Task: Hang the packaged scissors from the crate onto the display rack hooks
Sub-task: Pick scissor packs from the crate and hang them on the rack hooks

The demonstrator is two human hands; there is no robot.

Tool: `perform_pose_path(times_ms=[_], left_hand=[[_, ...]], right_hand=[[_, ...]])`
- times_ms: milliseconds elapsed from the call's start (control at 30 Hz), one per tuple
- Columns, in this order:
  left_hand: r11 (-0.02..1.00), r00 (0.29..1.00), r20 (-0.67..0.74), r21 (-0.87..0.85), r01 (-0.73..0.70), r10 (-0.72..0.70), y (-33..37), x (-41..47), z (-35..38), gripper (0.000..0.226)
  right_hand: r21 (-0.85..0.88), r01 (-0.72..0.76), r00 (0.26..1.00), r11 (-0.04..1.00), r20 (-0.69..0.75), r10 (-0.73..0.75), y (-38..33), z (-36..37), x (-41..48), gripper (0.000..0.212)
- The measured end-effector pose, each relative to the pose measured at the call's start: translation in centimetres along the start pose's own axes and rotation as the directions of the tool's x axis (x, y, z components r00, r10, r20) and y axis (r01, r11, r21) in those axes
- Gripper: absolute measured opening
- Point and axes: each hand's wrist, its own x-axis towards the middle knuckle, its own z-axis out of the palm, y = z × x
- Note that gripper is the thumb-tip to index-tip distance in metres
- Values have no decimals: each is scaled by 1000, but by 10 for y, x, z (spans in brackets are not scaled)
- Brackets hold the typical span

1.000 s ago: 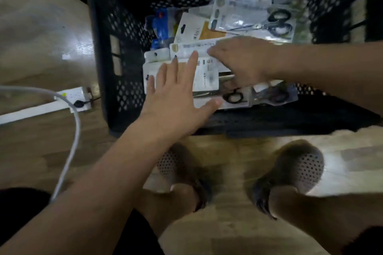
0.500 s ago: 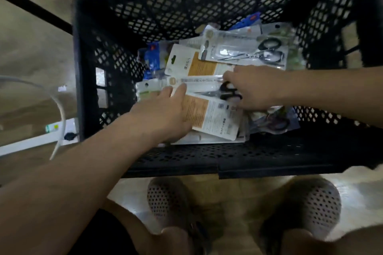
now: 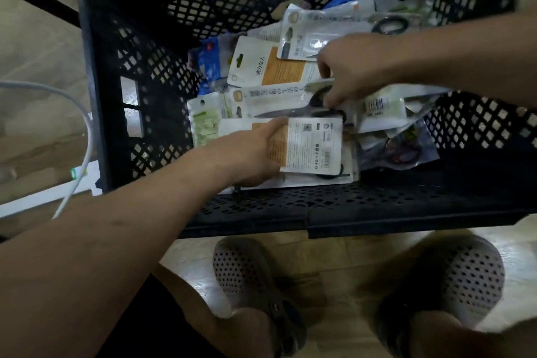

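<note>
Packaged scissors (image 3: 319,29) heaped in black crate (image 3: 110,96), centre to 2 o'clock. Flat card-and-film packs: probably light, stiffish, slick, and best taken by the card edge near the hang hole. Left hand (image 3: 255,151), from 7 o'clock, grip clamped on orange-white pack (image 3: 311,145). Right hand (image 3: 351,73), from 3 o'clock, grip pinching black-handled pack (image 3: 270,94).

Scissor packs (image 3: 308,145) heaped in black crate (image 3: 116,73)

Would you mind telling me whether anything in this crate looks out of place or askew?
Nothing looks damaged or spilled, but the packs in the black crate lie in a loose heap at mixed angles; the orange-and-white pack the left hand grips is back side up. The right hand pinches a scissors pack.
</note>
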Motion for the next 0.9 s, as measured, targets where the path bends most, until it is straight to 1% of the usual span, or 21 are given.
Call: perform_pose_path(times_ms=[133, 167, 267, 300, 333, 367, 433, 467, 533, 567, 633, 667, 700, 767, 833, 867, 900], left_hand=[[998, 1000, 18, -69, -3, 4, 1, 0, -2, 82], [997, 1000, 29, -82, 1, 2, 2, 1, -3, 77], [996, 1000, 19, -89, 22, -20, 6, 2, -4, 49], [994, 999, 8, -105, 32, -31, 7, 2, -5, 43], [990, 999, -12, -133, 37, -39, 8, 1, -6, 42], [986, 998, -45, -164, 40, -48, 11, 0, -7, 45], [977, 985, -152, -206, 48, -81, 16, -6, -15, 51], [973, 969, -226, -229, 43, -96, 18, -11, -21, 48], [947, 919, -376, -322, -14, -115, 21, -18, -36, 35], [921, 885, -448, -383, -66, -123, 20, -21, -44, 27], [847, 803, -578, -492, -201, -145, 17, -24, -58, 18], [807, 771, -613, -537, -245, -173, 15, -24, -62, 16], [765, 760, -614, -588, -262, -212, 12, -24, -64, 18], [664, 788, -544, -706, -245, -288, 5, -21, -61, 23], [554, 823, -461, -801, -226, -331, 2, -18, -56, 36], [527, 832, -447, -818, -230, -329, 2, -16, -53, 45], [528, 830, -455, -814, -241, -322, 1, -16, -52, 52]], right_hand=[[109, 79, 989, 991, 118, -91, -2, -11, 1, 28], [139, 86, 985, 987, 136, -105, -3, -14, 0, 27], [215, 67, 977, 974, 184, -108, -4, -19, -5, 21], [248, 60, 975, 967, 192, -109, -4, -19, -6, 18], [299, 47, 975, 953, 193, -109, -2, -20, -7, 15], [366, 39, 977, 930, 182, -112, -1, -20, -9, 13], [491, 21, 984, 871, 143, -105, 5, -21, -10, 25], [541, 12, 988, 841, 125, -94, 9, -22, -10, 29], [642, -9, 993, 766, 99, -71, 15, -26, -9, 22], [711, -23, 994, 703, 94, -64, 18, -30, -9, 19], [845, -46, 993, 533, 96, -66, 24, -36, -6, 23], [881, -60, 993, 470, 102, -65, 27, -38, -4, 28], [895, -75, 991, 441, 116, -67, 29, -39, -3, 32], [892, -108, 983, 438, 162, -87, 28, -40, -5, 40], [885, -121, 965, 450, 211, -157, 24, -38, -10, 62], [879, -116, 958, 463, 223, -183, 22, -36, -12, 69], [874, -113, 956, 472, 225, -189, 21, -34, -13, 66]])
